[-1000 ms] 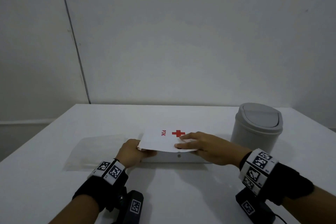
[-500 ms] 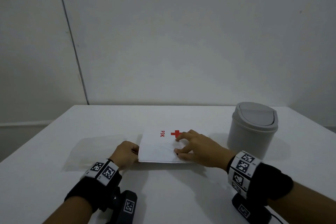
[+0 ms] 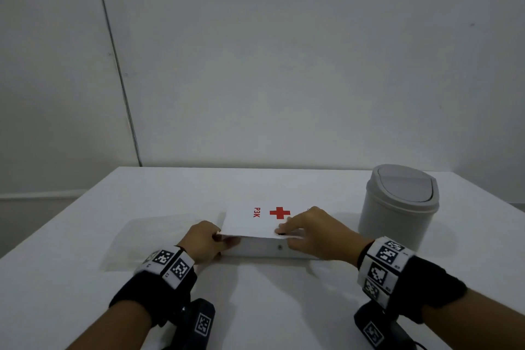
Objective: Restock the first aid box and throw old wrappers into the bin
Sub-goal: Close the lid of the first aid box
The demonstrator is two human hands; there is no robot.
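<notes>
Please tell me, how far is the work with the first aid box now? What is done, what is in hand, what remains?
Nothing looks done yet. In hand: the left hand and the right hand hold the front edge of the first aid box, its lid lifted a little. Left: opening it fully, restocking, and binning wrappers; the bin has its lid shut. A clear plastic sheet lies left of the box; no supplies are visible.

Dim, flat light; soft shadows, wide-angle bowing.
</notes>
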